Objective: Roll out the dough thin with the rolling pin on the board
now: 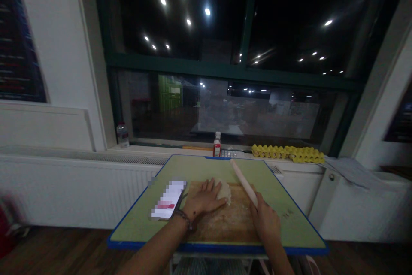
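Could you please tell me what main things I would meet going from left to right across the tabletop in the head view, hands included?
Phone → left hand → dough → rolling pin → right hand.

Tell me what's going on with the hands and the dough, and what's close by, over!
Left hand spread over flattened dough. Right hand gripping rolling pin. Dough on wooden board. Phone left of board, off the dough.

Flat pale dough, slanted rolling pin
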A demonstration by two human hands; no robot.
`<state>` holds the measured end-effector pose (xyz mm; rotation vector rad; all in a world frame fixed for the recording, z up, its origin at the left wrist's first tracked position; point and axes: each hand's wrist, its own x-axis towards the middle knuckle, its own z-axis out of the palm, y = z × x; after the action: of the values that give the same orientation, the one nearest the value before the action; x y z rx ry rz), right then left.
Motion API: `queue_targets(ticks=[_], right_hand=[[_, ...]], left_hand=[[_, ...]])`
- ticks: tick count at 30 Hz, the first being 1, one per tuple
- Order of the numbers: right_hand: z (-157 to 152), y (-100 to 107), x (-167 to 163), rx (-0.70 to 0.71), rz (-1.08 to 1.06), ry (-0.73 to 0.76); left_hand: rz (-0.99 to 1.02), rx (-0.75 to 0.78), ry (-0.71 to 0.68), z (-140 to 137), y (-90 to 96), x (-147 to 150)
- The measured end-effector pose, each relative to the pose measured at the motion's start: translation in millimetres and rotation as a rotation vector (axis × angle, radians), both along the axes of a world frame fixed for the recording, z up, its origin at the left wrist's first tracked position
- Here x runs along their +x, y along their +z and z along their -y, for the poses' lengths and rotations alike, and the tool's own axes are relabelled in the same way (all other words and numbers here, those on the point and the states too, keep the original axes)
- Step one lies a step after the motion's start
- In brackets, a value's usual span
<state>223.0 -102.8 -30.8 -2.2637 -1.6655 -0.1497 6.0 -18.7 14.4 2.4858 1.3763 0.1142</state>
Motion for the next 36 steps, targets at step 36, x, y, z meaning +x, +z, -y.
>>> queue_targets(ticks=[36], right_hand=[[7.2, 7.3, -2.4, -0.027, 0.09, 0.054]], left_hand=[[0.27, 0.234, -0.076, 55.6, -33.3, -3.3]])
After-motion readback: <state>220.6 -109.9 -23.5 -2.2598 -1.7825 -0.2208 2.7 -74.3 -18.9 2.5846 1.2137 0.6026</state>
